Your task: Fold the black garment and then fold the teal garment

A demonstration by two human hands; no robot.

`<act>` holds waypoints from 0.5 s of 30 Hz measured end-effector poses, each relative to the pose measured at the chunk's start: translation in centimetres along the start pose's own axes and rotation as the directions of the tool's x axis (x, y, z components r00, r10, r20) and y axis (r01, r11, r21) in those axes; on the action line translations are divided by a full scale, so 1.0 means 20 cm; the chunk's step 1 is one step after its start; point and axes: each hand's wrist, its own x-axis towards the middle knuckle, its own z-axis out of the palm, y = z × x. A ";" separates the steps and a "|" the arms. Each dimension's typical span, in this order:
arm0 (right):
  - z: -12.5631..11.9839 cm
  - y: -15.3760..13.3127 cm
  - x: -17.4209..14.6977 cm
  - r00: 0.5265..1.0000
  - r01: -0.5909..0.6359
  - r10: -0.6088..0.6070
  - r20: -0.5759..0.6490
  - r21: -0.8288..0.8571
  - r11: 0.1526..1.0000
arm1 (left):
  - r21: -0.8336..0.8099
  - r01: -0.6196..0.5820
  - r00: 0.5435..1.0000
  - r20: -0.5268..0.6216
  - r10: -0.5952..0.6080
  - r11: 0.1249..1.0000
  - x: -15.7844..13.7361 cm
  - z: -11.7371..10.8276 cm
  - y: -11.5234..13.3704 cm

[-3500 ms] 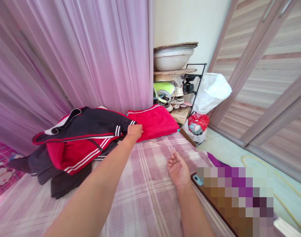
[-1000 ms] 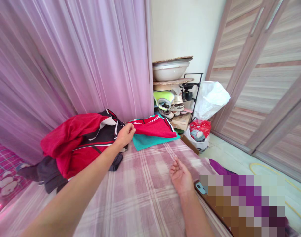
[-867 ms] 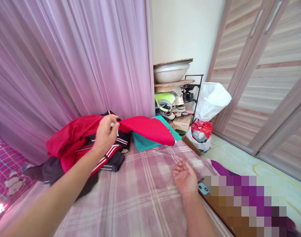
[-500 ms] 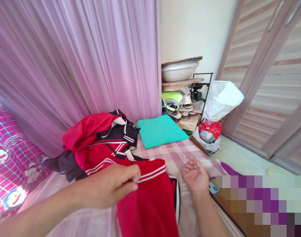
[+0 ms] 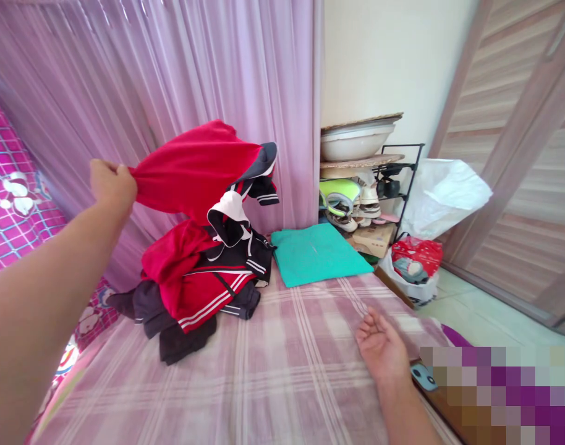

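My left hand (image 5: 114,186) is closed on one end of a red shirt (image 5: 194,164) with dark and white trim. The shirt stretches out to the right in the air, over a pile of red and dark clothes (image 5: 208,300) on the bed. Its striped dark part and a white piece hang at the far end. My right hand (image 5: 379,346) lies palm up on the plaid bedsheet (image 5: 282,377), fingers loosely curled and holding nothing. Beyond it lies a flat, folded turquoise cloth (image 5: 319,254).
A lilac curtain (image 5: 227,68) hangs behind the pile. Past the bed's right edge stand a shoe rack (image 5: 405,198) with basins on top, plastic bags (image 5: 449,191) and a wardrobe (image 5: 500,154). A phone (image 5: 424,377) lies beside my right wrist.
My left hand has swung left and up, lifting the red shirt off the bed toward the pile. My right hand stays palm up on the sheet. The view has shifted slightly.
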 end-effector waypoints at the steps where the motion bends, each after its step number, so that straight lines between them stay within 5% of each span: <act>1: 0.01 0.00 0.00 1.000 -0.003 0.003 -0.002 0.003 1.000 | 0.005 0.095 0.992 -0.078 -0.094 0.995 -0.07 0.03 -0.03; 3: 0.01 0.00 0.00 1.000 -0.013 0.013 -0.008 0.006 1.000 | 0.076 0.177 0.984 -0.014 -0.176 0.981 -0.22 0.12 -0.07; 10: 0.00 0.01 0.00 1.000 0.008 -0.008 0.010 -0.036 0.999 | 0.244 0.148 0.944 0.254 -0.211 0.958 -0.70 0.42 -0.22; 13: 0.00 0.02 0.01 1.000 0.005 -0.005 0.010 -0.045 0.999 | 0.264 -0.072 0.970 0.244 0.005 0.962 -0.82 0.48 -0.18; 15: 0.00 0.02 0.01 1.000 0.005 -0.005 -0.003 -0.048 0.999 | 0.221 -0.296 0.936 0.263 0.235 0.930 -0.90 0.54 -0.05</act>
